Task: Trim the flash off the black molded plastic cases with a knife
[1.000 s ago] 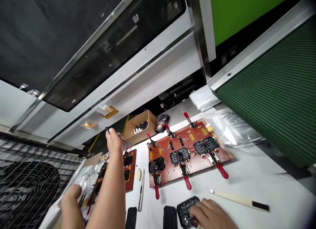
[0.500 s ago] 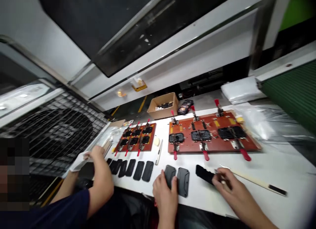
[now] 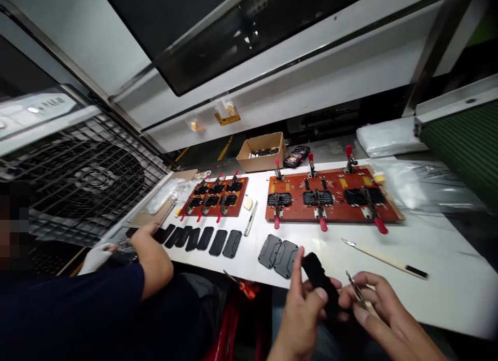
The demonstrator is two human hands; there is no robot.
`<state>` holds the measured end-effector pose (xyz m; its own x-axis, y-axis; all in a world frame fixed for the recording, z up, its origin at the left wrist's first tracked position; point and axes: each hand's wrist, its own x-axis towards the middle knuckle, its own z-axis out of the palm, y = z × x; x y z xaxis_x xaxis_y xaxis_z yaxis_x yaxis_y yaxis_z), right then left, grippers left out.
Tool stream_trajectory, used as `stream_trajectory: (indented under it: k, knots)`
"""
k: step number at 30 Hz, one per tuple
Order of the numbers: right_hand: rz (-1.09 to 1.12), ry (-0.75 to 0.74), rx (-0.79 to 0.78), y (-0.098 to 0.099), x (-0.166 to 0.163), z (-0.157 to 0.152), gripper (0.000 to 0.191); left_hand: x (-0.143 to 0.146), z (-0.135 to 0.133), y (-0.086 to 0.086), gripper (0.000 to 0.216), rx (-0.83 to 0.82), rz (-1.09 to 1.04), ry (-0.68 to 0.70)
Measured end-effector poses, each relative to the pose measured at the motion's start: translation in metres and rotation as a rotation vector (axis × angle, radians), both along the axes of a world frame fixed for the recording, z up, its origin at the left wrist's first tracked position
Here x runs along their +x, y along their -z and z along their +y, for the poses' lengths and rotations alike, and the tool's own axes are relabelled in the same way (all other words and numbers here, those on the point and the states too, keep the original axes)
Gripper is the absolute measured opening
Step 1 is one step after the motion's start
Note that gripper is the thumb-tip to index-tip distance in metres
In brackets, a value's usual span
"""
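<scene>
One black cover (image 3: 320, 274) clasped in left hand (image 3: 301, 311), one tool (image 3: 354, 287) pinched in right hand (image 3: 383, 309)

Kinda cramped: white table (image 3: 447, 288) up front, big caged fan (image 3: 97, 177) on the left, dark glossy pane (image 3: 218, 55) in the pale far wall (image 3: 272, 94), ribbed green panel (image 3: 467, 143) right, yellow-striped floor (image 3: 210, 149) beyond the table.

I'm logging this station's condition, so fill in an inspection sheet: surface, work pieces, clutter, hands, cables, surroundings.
Surface: flat white tabletop bearing red-brown clamp boards.
Work pieces: black contoured part in hand; two dark grey rectangular plates lying on the tabletop.
Clutter: pale-handled knife with black end; open brown cardboard box.
Hands: bare left hand holds the part; bare right hand holds a slim metal-tipped tool.
Cables: nothing seen.
Surroundings: round black fan behind wire grille; co-worker's navy sleeve.
</scene>
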<state>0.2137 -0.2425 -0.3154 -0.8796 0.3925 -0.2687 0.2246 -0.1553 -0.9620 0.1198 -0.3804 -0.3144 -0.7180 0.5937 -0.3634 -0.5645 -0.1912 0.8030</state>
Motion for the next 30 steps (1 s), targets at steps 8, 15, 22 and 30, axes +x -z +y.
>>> stream_trajectory:
  k: [8, 15, 22, 30]
  knots:
    - [0.312, -0.547, 0.896, -0.078, -0.004, 0.067, 0.034, -0.001, -0.015, -0.034, 0.092, 0.246, -0.197, 0.006]
    - [0.413, -0.519, 1.187, -0.118, -0.018, 0.050, 0.016, 0.007, -0.020, -0.042, 0.098, 0.226, -0.196, 0.022]
    - [0.446, -0.466, 1.303, -0.122, -0.026, 0.038, 0.013, 0.007, -0.026, -0.043, 0.098, 0.142, -0.165, 0.037]
    - [0.485, -0.398, 1.322, -0.117, -0.028, 0.038, 0.012, 0.010, -0.027, -0.041, 0.096, -0.029, -0.114, -0.004]
